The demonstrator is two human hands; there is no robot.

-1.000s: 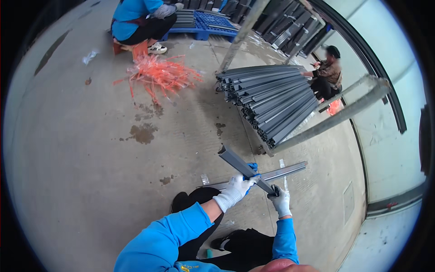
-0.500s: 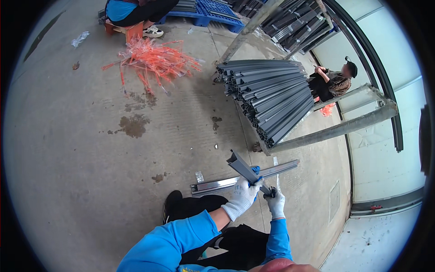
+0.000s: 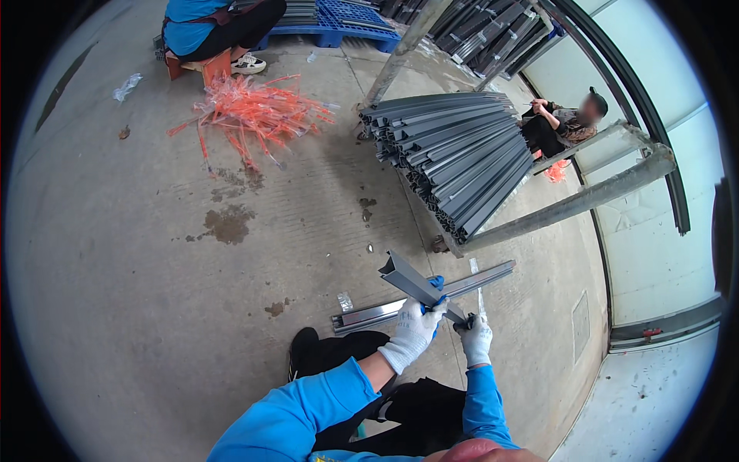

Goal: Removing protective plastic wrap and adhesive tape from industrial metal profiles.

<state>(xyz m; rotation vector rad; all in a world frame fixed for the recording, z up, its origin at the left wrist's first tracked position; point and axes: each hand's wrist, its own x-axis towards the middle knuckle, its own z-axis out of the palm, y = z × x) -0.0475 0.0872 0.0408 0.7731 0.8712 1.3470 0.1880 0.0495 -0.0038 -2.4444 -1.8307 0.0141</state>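
Observation:
A dark grey channel profile (image 3: 412, 282), open at its far end, slants up and away from me above the floor. My left hand (image 3: 416, 333), in a white glove with blue on the fingers, wraps around its middle. At the near end, my right hand (image 3: 475, 341), also gloved, has its fingers closed; its fingertips look dark and partly hide that end. Below the held piece, long metal profiles with a shiny face (image 3: 369, 315) lie side by side on the floor, with clear plastic strips (image 3: 346, 301) by them.
Ahead, a stack of grey profiles (image 3: 462, 154) rests on a rack with metal posts (image 3: 577, 202). Orange plastic strips (image 3: 250, 115) lie in a heap at far left, near a seated person (image 3: 208, 27). Another person (image 3: 566, 123) is beyond the rack. A blue pallet (image 3: 339, 29) stands behind.
The view has shifted slightly. My hands keep their hold on the profile with almost the same pose. The person beyond the rack has moved their hands and head a little.

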